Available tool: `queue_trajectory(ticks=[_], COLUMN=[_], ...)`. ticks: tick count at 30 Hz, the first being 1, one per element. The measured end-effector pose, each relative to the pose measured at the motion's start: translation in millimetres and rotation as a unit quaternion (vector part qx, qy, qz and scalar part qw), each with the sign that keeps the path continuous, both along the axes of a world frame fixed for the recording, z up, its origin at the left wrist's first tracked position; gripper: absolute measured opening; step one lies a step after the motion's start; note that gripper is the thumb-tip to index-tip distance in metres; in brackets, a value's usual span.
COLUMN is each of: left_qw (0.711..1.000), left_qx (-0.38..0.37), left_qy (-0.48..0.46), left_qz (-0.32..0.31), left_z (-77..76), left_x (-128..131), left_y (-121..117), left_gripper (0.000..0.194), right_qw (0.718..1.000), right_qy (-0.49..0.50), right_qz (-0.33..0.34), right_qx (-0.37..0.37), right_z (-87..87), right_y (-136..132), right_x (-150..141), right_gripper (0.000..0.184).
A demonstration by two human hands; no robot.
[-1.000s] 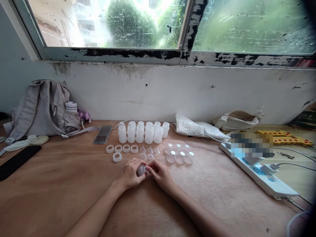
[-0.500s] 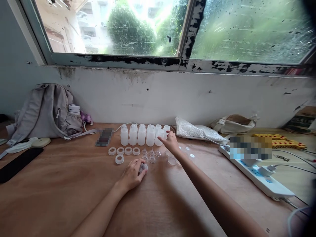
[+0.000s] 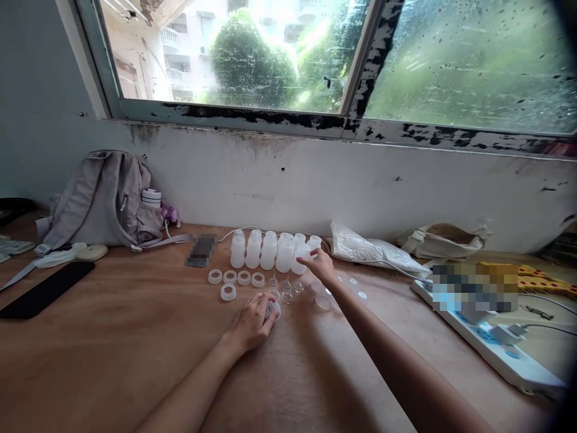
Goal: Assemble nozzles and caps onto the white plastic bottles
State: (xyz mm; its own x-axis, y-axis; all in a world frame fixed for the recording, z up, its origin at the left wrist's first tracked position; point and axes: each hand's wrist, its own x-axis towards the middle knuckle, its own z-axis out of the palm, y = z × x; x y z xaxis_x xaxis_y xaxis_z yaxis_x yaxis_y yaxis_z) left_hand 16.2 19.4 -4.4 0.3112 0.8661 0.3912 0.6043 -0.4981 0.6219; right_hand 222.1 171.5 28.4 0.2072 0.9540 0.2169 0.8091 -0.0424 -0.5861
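1. The end bottle (image 3: 299,264), at the near right of the row, lies at the fingertips of the right hand (image 3: 322,264), on their left side; that hand is much nearer to it than the left
2. Its long axis looks roughly upright, perhaps leaning a little toward the right hand; the fingers come at it from the right, across that axis
3. The right hand's thumb and fingers are partly spread; whether they grasp the bottle or only meet its side, I cannot tell
4. The left hand (image 3: 251,320) curls around a clear piece (image 3: 273,310) low on the table (image 3: 252,385), nearer the person than the bottle and a little to its left
5. Rings (image 3: 228,293) lie left of the clear piece and farther off, small clear parts (image 3: 287,297) just beyond it, and discs (image 3: 323,302) under and beside the right forearm
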Motion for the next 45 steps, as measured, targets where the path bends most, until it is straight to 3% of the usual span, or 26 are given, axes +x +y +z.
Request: queue_trajectory(ticks=[6, 12, 16, 20, 23, 25, 28, 32, 37, 45], left_qw=[1.000, 1.000, 1.000, 0.995, 0.981, 0.955, 0.902, 0.874, 0.826, 0.849], left_qx=[-0.003, -0.005, -0.003, -0.021, -0.051, -0.100, -0.166, -0.196, -0.241, -0.242], left_qy=[0.005, 0.007, -0.026, -0.095, -0.185, -0.278, -0.395, -0.442, -0.508, -0.464], left_qz=[0.006, 0.002, -0.002, 0.000, 0.011, 0.027, 0.047, 0.046, 0.034, 0.068], left_z=[0.3, -1.7, -0.9, 1.3, 0.7, -0.8, -2.4, 0.2, 3.9, -1.4], left_x=[-1, -1, 0, 0, 2, 3, 5, 6, 11, 24], left_y=[-1, 0, 0, -1, 0, 3, 9, 12, 9, -1], left_gripper=[0.019, 0.018, 0.021, 0.018, 0.014, 0.016, 0.023, 0.027, 0.028, 0.031], right_qw=[1.000, 1.000, 0.999, 0.993, 0.962, 0.952, 0.947, 0.928, 0.931, 0.931], right_qy=[0.009, 0.014, 0.021, 0.069, 0.174, 0.177, 0.096, 0.024, 0.002, -0.065], right_qz=[0.006, 0.013, 0.011, 0.020, 0.071, 0.094, 0.168, 0.305, 0.329, 0.334], right_qx=[0.003, 0.011, 0.034, 0.088, 0.200, 0.230, 0.257, 0.213, 0.157, 0.135], right_z=[-1.7, -1.6, 7.8, 17.5, 11.2, -1.1, -22.8, -35.0, -29.3, -27.1], right_y=[0, 0, -8, -34, -68, -92, -121, -139, -144, -147], right_x=[0, -4, -2, 0, -5, -12, -26, -42, -44, -38], right_gripper=[0.060, 0.045, 0.046, 0.049, 0.054, 0.056, 0.051, 0.044, 0.052, 0.063])
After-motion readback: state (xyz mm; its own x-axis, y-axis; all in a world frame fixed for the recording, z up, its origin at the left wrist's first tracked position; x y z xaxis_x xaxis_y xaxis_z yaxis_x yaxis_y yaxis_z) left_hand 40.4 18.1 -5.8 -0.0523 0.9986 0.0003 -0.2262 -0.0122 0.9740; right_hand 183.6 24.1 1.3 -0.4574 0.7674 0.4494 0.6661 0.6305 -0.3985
